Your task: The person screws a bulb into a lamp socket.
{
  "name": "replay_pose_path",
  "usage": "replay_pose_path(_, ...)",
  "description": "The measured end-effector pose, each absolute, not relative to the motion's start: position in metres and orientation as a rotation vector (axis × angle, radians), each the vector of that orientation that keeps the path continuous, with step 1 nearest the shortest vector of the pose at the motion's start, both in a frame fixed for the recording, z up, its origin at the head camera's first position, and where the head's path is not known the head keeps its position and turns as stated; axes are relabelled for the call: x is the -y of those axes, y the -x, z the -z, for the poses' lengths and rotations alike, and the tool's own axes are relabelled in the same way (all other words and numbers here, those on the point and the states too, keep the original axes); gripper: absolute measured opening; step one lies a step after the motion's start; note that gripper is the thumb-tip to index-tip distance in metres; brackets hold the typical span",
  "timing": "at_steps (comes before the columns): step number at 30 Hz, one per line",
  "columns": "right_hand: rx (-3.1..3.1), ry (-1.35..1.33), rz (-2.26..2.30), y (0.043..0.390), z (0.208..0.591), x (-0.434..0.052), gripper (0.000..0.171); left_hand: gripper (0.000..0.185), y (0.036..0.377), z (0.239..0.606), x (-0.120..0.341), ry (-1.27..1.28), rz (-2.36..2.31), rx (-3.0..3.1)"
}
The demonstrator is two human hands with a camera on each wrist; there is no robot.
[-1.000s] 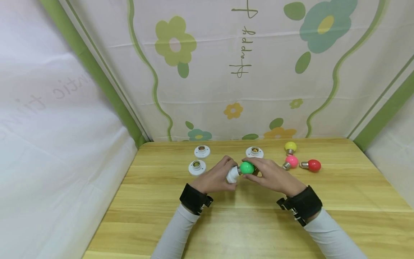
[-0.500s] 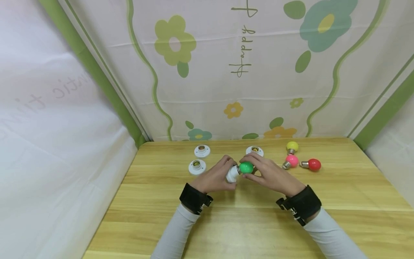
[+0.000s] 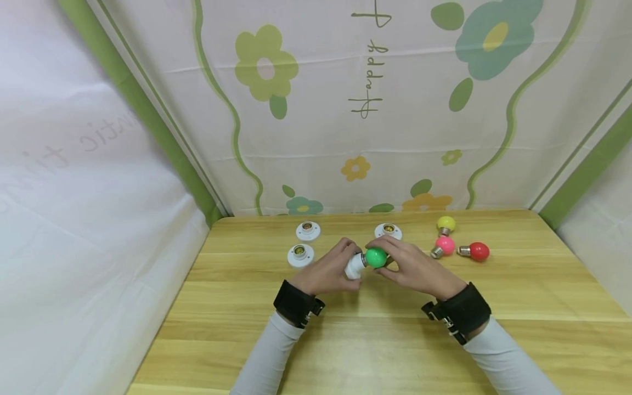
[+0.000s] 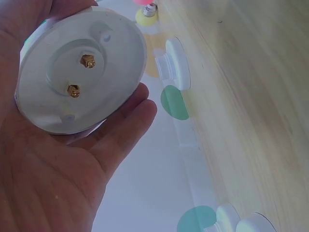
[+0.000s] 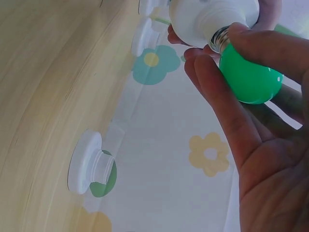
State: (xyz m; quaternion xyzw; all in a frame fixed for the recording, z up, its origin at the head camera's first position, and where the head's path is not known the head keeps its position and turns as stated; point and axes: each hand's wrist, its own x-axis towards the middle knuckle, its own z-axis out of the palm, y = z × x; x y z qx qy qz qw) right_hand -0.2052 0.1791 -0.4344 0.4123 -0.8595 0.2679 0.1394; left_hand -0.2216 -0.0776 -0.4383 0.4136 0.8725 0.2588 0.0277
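In my left hand (image 3: 332,270) I hold a white round lamp holder (image 3: 353,266) above the table, tilted toward the right. Its flat underside with two brass screws faces the left wrist view. A green light bulb (image 3: 376,257) has its metal screw base at the mouth of this holder, with part of the thread still visible in the right wrist view. The fingers and thumb of my right hand (image 3: 412,267) pinch the green bulb around its globe. How deep the thread sits inside the holder is hidden.
Two white lamp holders (image 3: 308,231) (image 3: 300,255) lie at the table's back left, and another lamp holder (image 3: 388,231) lies behind my hands. Yellow (image 3: 446,224), pink (image 3: 445,245) and red bulbs (image 3: 479,251) lie at the back right. A printed curtain (image 3: 316,137) borders the table's far edge.
The right hand's fingers and thumb have shifted slightly around the green bulb. The yellow bulb has rolled a little to the right. The left hand and lamp holder stay nearly in place.
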Motion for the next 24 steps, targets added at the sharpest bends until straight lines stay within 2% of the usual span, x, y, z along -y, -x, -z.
replay_pose_path(24,2.612,-1.102,-0.775,0.202,0.4323,-0.1797,0.052,0.05,0.2198,0.4367,0.0761,-1.243,-0.789,-2.679)
